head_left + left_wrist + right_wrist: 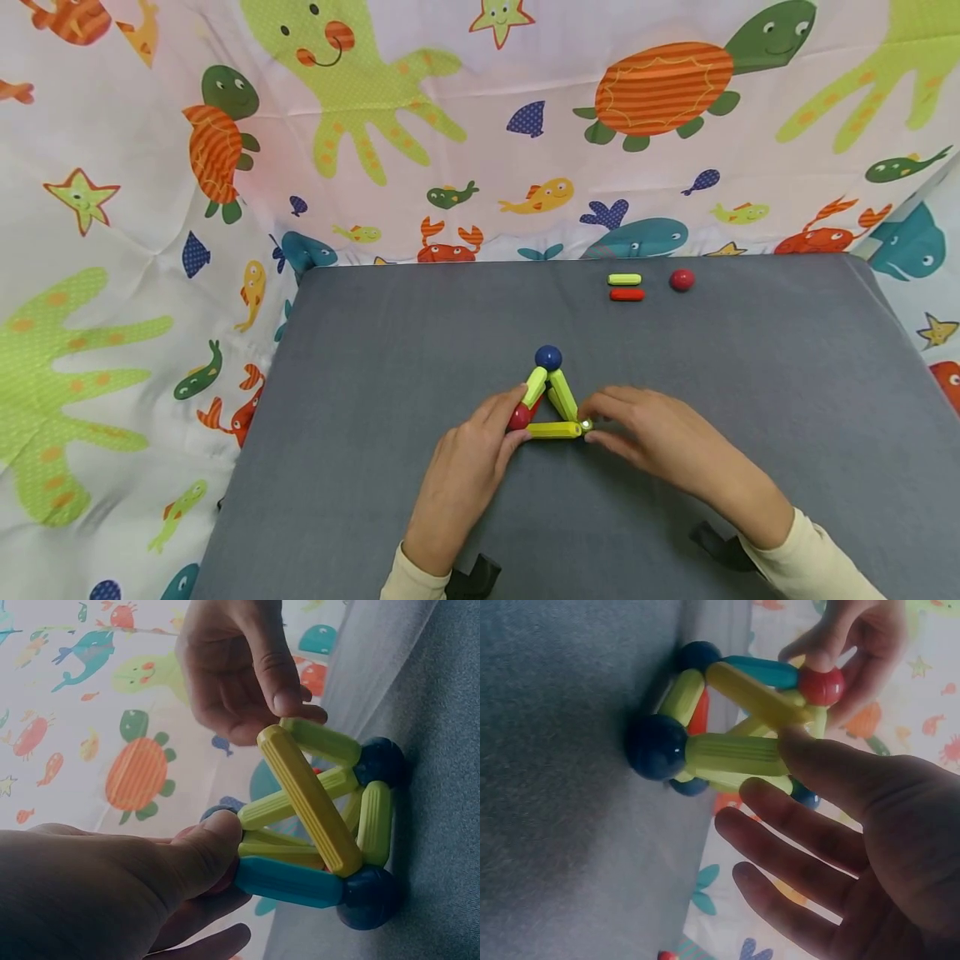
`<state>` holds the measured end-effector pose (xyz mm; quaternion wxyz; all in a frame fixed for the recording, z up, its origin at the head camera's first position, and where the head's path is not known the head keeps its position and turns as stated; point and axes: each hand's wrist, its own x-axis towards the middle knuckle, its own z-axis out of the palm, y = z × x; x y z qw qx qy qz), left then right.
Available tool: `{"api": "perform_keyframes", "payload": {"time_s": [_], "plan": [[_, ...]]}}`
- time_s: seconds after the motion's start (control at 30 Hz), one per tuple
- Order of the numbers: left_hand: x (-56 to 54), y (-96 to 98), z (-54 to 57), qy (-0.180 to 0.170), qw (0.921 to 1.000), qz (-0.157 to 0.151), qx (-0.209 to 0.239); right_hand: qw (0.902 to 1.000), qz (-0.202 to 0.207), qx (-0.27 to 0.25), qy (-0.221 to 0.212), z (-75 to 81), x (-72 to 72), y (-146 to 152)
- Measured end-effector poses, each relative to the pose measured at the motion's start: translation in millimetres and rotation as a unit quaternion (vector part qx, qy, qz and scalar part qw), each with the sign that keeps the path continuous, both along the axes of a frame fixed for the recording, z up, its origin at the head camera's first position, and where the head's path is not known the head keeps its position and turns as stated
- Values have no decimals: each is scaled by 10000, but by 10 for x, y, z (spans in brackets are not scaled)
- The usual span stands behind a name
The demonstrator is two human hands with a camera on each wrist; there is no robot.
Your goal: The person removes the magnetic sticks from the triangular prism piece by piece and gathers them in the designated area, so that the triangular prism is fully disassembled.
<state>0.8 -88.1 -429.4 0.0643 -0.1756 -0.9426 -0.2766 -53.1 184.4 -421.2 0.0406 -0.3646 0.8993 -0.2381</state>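
Observation:
A frame of magnetic sticks and balls stands on the table. My left hand (pixel 461 471) pinches the red ball (pixel 519 417) at its upper left corner; the left wrist view hides most of that ball behind the thumb. A blue ball (pixel 548 357) tops the far corner. From a lower dark blue ball (pixel 369 898) rise a teal stick (pixel 289 881) and a slanting yellow stick (pixel 311 799). At the right corner my right hand (pixel 675 433) pinches the upper end of a green stick (pixel 731 754) with thumb and index finger, beside the yellow stick's end. Its other fingers extend loosely.
Towards the back of the grey table (pixel 360 375) lie a loose green stick (pixel 624 279), a red stick (pixel 627 294) and another red ball (pixel 682 280). Cloth printed with sea animals (pixel 465 100) hangs behind and at the sides.

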Motion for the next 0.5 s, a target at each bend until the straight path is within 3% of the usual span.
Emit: {"api": "perform_keyframes", "payload": {"time_s": [0.23, 0.5], "plan": [[-5, 7, -13, 39, 10000, -32, 23, 9989, -450, 129, 1, -59, 72, 114], [0, 6, -17, 22, 10000, -12, 71, 9977, -676, 78, -64, -159, 140, 247]]}}
